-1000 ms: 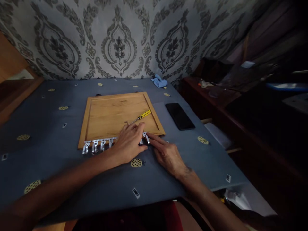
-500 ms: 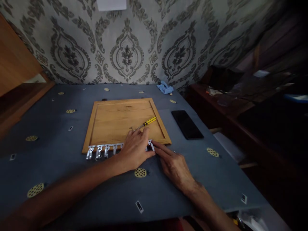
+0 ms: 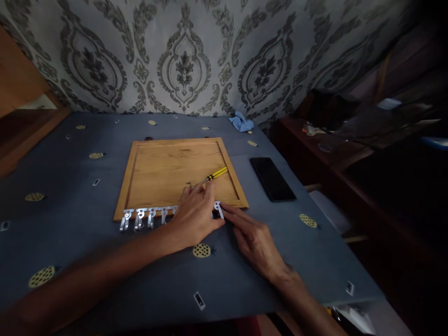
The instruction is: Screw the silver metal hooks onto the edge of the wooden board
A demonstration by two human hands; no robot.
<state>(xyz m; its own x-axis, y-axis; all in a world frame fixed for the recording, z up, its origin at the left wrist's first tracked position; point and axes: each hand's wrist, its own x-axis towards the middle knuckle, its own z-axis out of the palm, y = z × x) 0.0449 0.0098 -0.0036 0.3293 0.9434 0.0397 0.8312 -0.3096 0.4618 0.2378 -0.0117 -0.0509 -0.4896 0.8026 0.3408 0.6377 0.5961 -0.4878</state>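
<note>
A wooden panel (image 3: 175, 172) with a raised frame lies flat on the cloth. Along its near edge runs a metal hook rail (image 3: 152, 215), its hooks hanging past the edge toward me. My left hand (image 3: 196, 212) covers the middle of the rail, fingers bent over it and thumb beside the hook near the right end. Fingertips of my right hand (image 3: 255, 238) pinch at that right end; exactly where they touch is partly hidden. A screwdriver (image 3: 217, 173) with a yellow and black handle rests on the panel, its tip close to my left fingers. Beside it lies a tiny screw-like piece (image 3: 189, 184).
Right of the panel lies a black smartphone (image 3: 272, 179). A crumpled blue cloth (image 3: 241, 122) sits at the back, near the patterned wall (image 3: 184, 70). The grey-blue tablecloth (image 3: 105, 252) covers the table. Wooden furniture (image 3: 28, 93) stands at left, a dark cluttered shelf (image 3: 297, 128) at right.
The view has tipped slightly downward, so everything sits a little differently in the picture. Both hands keep their places at the hook rail; the screwdriver has not moved on the panel.
</note>
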